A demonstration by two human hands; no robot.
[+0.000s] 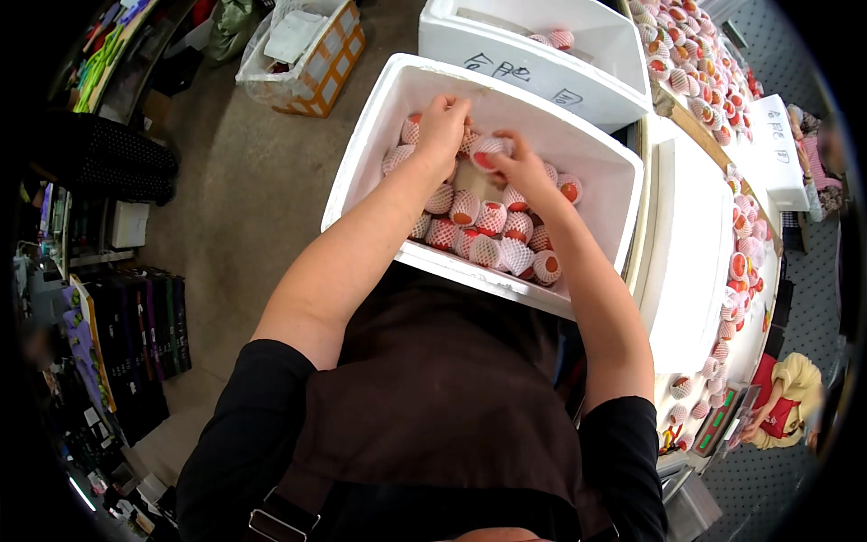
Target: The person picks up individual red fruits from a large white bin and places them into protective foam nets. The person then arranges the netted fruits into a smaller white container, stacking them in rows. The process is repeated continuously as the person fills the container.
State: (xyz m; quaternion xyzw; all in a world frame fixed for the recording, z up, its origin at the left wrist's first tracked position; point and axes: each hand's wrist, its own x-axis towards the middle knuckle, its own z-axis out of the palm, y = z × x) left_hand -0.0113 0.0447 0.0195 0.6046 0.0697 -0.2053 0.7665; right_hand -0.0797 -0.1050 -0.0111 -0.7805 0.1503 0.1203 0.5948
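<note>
A white foam box (pixel 591 194) stands in front of me with red round fruits in white foam net sleeves (pixel 490 217) lying along its bottom. Inside it, my right hand (pixel 526 172) has its fingers round one netted fruit (pixel 486 154), lifted slightly above the others and a little blurred. To the left, near the box's far wall, my left hand (pixel 444 131) has curled fingers over the fruits. Its fingertips are mostly hidden, so what they hold cannot be made out. Part of the box's pale bottom shows between the fruits below my hands.
A second white foam box (pixel 533 68) with a few netted fruits touches the far side. A display (pixel 686 68) of netted fruits runs along the right, beside a white foam lid (pixel 691 244). An orange-and-white basket (pixel 334 63) sits on the floor at far left. Another person (pixel 786 402) is at far right.
</note>
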